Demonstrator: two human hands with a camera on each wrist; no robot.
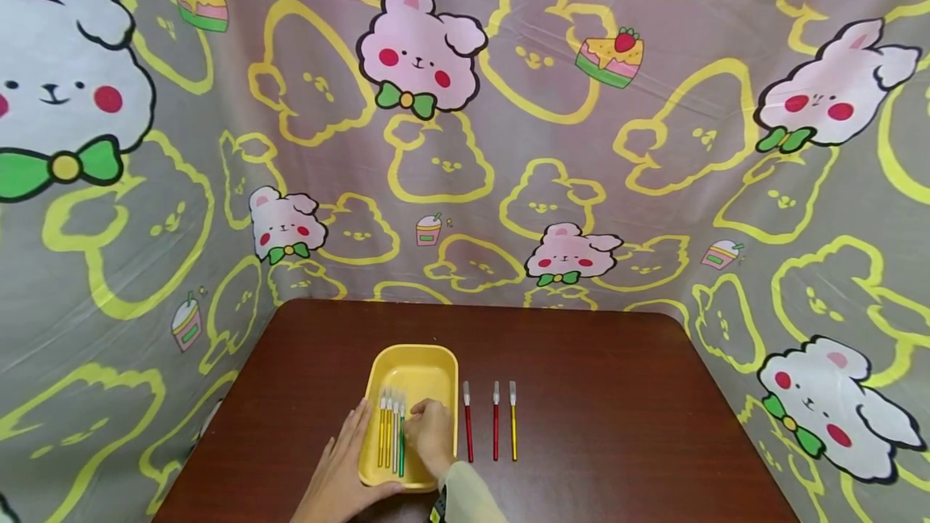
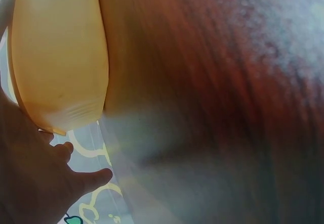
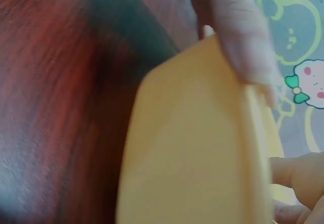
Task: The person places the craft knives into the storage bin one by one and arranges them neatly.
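A yellow plastic tray (image 1: 414, 355) stands on the table, with several capped craft knives side by side in its left half. Two gold knives (image 1: 385, 436) lie leftmost, then a silver knife (image 1: 395, 442), then a green craft knife (image 1: 402, 450). My right hand (image 1: 434, 433) reaches into the tray, its curled fingers at the green knife's shaft, partly hiding what they pinch. My left hand (image 1: 344, 462) lies along the tray's left side, fingers straight, thumb at the near edge. The left wrist view shows the tray's outer wall (image 2: 61, 57) beside the left hand (image 2: 40, 168).
Right of the tray, two red craft knives (image 1: 468, 426) and a yellow craft knife (image 1: 513, 426) lie apart on the brown table (image 1: 617, 402). A patterned cloth (image 1: 501, 152) hangs around the table's back and sides.
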